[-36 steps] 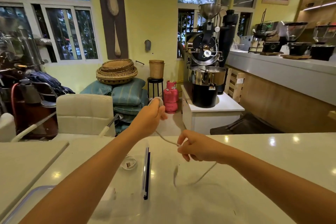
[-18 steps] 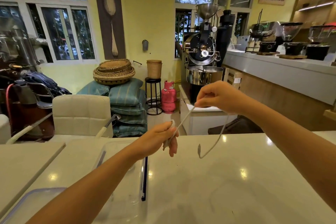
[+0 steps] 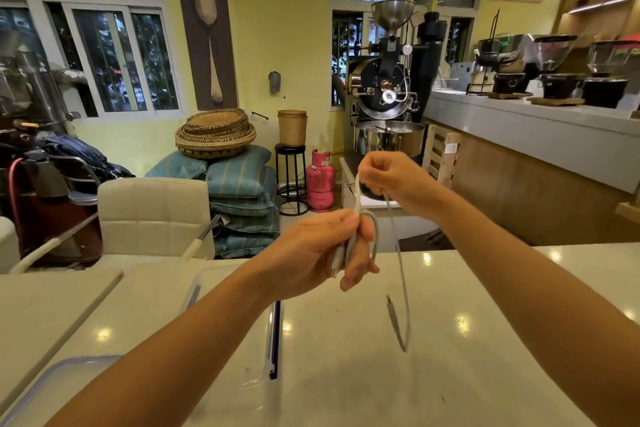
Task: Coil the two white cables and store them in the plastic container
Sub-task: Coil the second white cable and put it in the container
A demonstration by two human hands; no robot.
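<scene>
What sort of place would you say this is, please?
Probably a café or coffee roastery: a roaster with a steel hopper stands at the back, and grinders line the bar counter on the right.

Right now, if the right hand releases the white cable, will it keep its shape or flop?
Probably flop: the cable sags in a loose U below the right hand, so it seems limp. It looks thin, so likely light. The loops in the left hand may spring open unless pinched.
</scene>
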